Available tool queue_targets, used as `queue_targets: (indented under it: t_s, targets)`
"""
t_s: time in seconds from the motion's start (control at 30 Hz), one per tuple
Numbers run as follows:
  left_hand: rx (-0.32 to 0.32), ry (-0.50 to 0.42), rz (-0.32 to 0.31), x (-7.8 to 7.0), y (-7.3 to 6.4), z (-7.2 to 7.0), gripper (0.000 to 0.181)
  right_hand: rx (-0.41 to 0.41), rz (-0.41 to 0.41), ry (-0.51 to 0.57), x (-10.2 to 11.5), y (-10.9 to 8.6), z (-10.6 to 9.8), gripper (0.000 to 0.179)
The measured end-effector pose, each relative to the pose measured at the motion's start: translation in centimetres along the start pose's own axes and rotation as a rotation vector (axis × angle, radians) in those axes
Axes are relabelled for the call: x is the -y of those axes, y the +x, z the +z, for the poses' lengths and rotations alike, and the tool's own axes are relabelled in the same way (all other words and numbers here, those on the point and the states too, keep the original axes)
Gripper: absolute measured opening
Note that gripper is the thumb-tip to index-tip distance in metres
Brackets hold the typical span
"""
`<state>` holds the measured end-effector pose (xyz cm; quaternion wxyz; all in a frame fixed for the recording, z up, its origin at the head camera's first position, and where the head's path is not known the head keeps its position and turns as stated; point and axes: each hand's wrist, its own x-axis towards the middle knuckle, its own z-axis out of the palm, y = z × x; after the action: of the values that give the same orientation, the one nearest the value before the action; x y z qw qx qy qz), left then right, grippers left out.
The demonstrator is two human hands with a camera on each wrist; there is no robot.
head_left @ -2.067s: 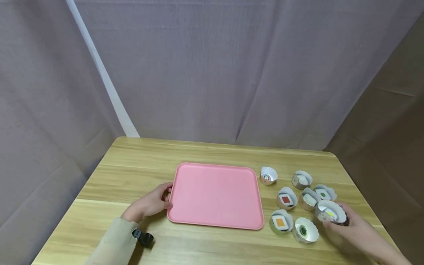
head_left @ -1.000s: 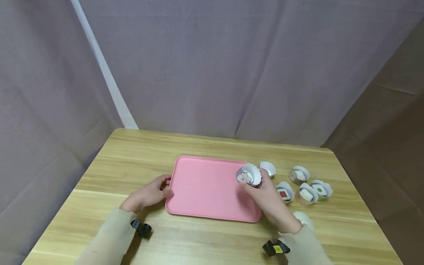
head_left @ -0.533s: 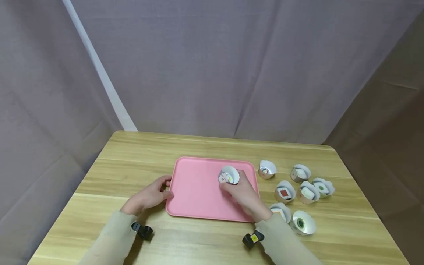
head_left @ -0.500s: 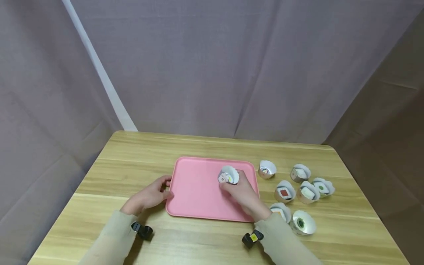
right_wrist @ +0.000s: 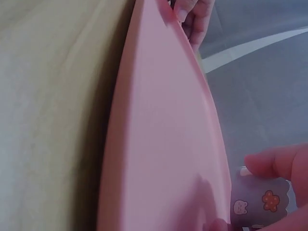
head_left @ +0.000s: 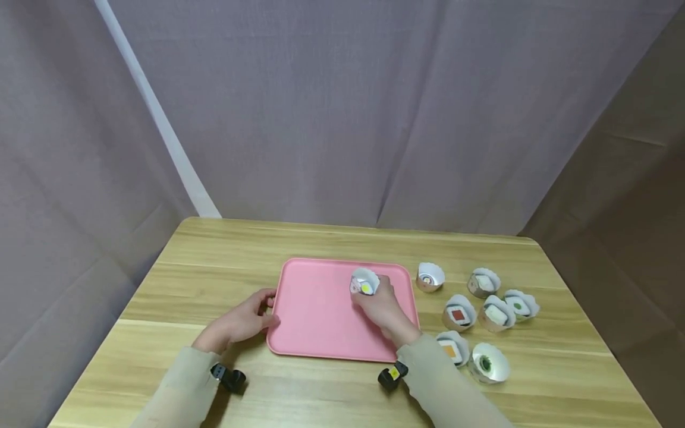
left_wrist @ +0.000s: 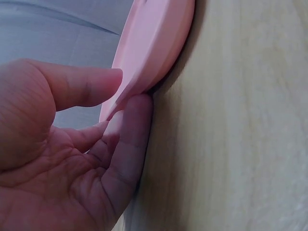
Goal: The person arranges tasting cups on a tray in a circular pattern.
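Note:
My left hand holds the left edge of a pink rectangular tray. In the left wrist view the thumb lies over the rim and the fingers reach against its underside. Over the right half of the tray, my right hand grips a scalloped paper baking cup by its side. A white piece with a yellow spot shows inside this cup. Its outside, in the right wrist view, carries a small animal face and an orange flower. Whether the cup's bottom touches the tray cannot be told.
Right of the tray, several more paper cups stand on the wooden table. One cup holds a piece with a red square, another an orange one. A cup stands just off the tray's right edge. Grey curtains hang behind.
My right hand has brought the paper cup from the group at the right leftward over the tray, then lower. The left hand has kept its place at the tray's edge.

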<state>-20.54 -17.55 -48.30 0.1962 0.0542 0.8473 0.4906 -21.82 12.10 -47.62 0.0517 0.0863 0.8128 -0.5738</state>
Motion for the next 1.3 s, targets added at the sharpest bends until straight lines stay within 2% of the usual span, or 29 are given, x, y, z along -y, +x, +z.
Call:
queue_targets:
  t_s: [0.17,0.37,0.5,0.7,0.93,1.3]
  targets:
    - [0.004,-0.004,-0.003,-0.1,-0.2,0.1,0.057,-0.018,0.055,-0.060,-0.3,0.3,0.4,0.072]
    - [0.021,0.008,0.017,0.1,-0.2,0.1,0.060,-0.031,0.046,-0.098,-0.6,0.6,0.8,0.071]
    - [0.019,-0.022,0.027,0.1,-0.2,0.0,0.061,-0.041,0.032,-0.108,-0.7,0.6,0.9,0.069]
    - [0.002,-0.052,0.009,0.0,-0.3,-0.2,0.063,-0.039,0.022,-0.074,-0.6,0.5,0.8,0.066]
    - [0.019,-0.017,0.017,0.2,-0.2,-0.2,0.063,-0.032,0.038,-0.016,-0.1,0.6,0.9,0.061]
    - [0.000,-0.071,0.029,0.3,0.0,0.1,0.065,-0.027,0.065,0.086,0.6,1.6,1.5,0.061]
